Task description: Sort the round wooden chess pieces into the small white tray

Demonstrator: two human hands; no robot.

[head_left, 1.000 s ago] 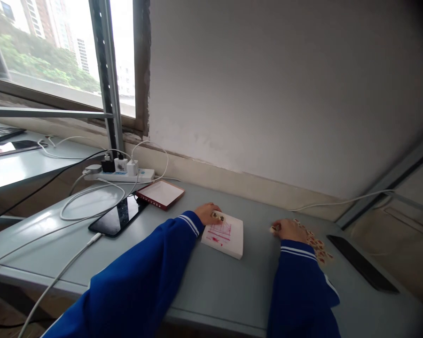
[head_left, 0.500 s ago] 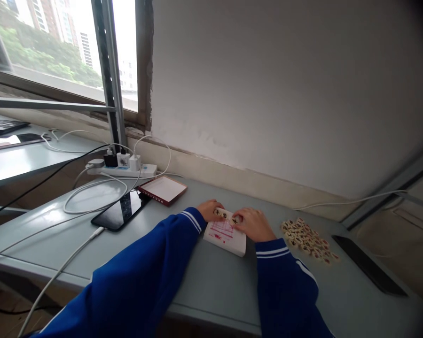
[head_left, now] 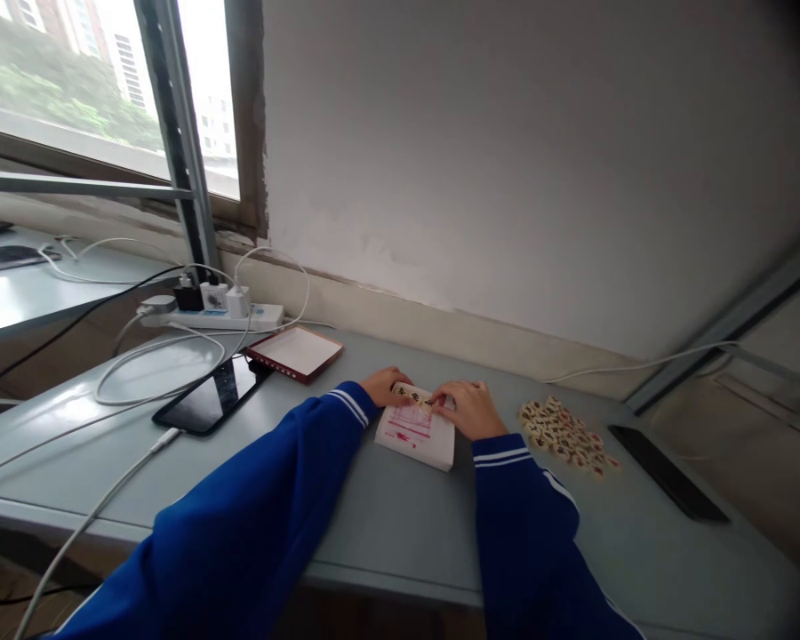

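A small white paper box point(head_left: 433, 450) with red pen marks on its top lies on the grey desk between my hands. Three round Chinese chess pieces point(head_left: 414, 397) with dark characters sit in a row along its far end. My left hand point(head_left: 383, 388) is closed at the left end of the row, its thumb and forefinger about the leftmost piece. At the opposite end, my right hand point(head_left: 470, 407) has its thumb and fingertips closed about the rightmost piece. Part of the box's far edge is hidden by my fingers.
A heap of Chinese chess pieces point(head_left: 564, 436) lies to the right, beside a dark flat bar point(head_left: 667, 473). On the left are an open shallow box lid point(head_left: 303, 352), a black phone point(head_left: 206, 397) and a power strip point(head_left: 263, 317) with looping white cables. A wall stands behind.
My view has shifted slightly, so everything sits a little left and higher. My right fingers have moved slightly on the rightmost piece; the row stays on the box.
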